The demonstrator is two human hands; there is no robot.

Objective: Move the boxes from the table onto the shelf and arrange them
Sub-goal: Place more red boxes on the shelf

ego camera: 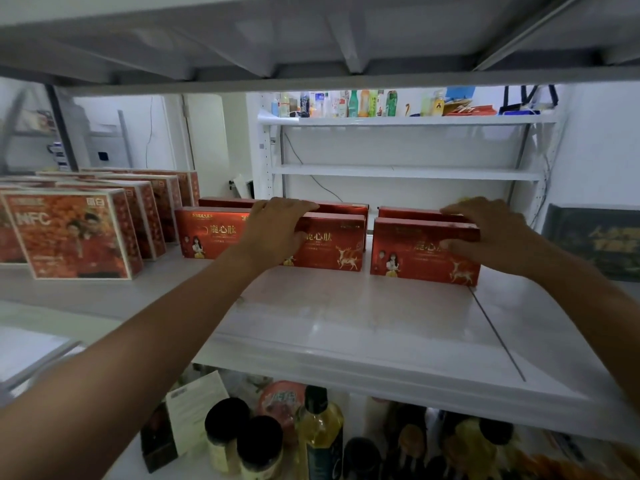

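Observation:
Several red boxes with a deer picture stand upright on the white shelf [346, 317]. My left hand [277, 226] grips the top of the middle red box [332, 247], fingers over its upper edge and thumb on its front. Beside it on the left stands another red box [207, 233], with more behind. My right hand [485, 230] grips the top right of the right red box [408, 254], thumb on the front face; another red box [408, 212] stands behind it.
A row of orange-red NFC boxes [72, 233] stands at the shelf's left. A dark box [595, 240] stands at the right. Bottles and jars [318, 434] fill the shelf below. A far white shelf unit [408, 173] holds drinks on top.

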